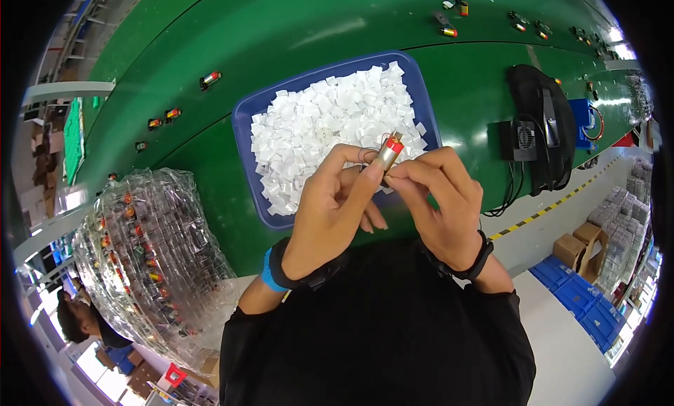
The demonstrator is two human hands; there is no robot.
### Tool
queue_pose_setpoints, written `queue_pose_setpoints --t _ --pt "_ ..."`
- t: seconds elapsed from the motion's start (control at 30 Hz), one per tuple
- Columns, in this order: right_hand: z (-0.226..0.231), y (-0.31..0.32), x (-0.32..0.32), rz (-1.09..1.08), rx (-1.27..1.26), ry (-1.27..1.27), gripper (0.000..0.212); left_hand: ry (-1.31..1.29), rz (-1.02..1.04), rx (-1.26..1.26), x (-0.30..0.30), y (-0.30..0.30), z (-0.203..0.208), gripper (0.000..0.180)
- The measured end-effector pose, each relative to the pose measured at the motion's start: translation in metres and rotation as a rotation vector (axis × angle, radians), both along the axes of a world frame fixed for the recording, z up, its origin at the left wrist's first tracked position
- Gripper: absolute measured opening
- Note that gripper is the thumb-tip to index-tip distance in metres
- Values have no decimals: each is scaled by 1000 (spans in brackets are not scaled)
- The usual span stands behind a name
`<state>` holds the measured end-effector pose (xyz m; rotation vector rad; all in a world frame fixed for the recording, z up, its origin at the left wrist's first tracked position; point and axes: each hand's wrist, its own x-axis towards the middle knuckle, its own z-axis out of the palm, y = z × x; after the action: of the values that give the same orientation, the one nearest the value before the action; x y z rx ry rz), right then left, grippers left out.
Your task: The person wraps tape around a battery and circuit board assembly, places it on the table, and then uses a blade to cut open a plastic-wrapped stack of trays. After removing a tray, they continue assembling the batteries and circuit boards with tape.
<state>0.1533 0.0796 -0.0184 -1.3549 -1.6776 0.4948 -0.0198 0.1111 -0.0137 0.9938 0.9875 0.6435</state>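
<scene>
Left hand [326,213] has a small red-and-silver cylinder [390,152] pinched above a blue tray [425,100] of white squares [316,118]; right hand [446,209] has thumb and finger together at its near end, can't tell on what. Clear plastic trays [158,244] stacked off left.

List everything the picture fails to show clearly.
All in the head view:
Lower end of the red-and-silver cylinder: covered by fingers of the left hand and right hand.
Floor of the blue tray: buried under white pieces.
Details inside the plastic-wrapped stack: obscured by creases and glare.
Small parts at upper right: too tiny.
</scene>
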Motion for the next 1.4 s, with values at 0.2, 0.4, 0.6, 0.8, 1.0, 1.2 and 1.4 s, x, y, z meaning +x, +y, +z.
queue_pose_setpoints --t 0.2,0.4,0.6,0.8,1.0,1.2,1.4 --pt "-7 -3 -13 6 -41 37 22 29 -10 26 -12 0 -3 25" --pt "-9 -9 3 -10 131 -113 26 -168 -208 -246 -6 18 2 25" --pt "12 -4 106 -162 110 -194 32 119 76 -42 32 68 -2 31" --pt "-4 -41 432 -973 85 -193 24 -6 140 28 15 205 -18 31" --pt "-93 -98 709 -881 -168 -355 32 96 265 -323 -36 289 -107 26" --pt "-176 -33 671 -703 -157 -928 36 27 545 -333 -117 234 -86 23" --pt "-162 -89 674 -634 -696 -601 32 1 451 254 -55 63 42 30"
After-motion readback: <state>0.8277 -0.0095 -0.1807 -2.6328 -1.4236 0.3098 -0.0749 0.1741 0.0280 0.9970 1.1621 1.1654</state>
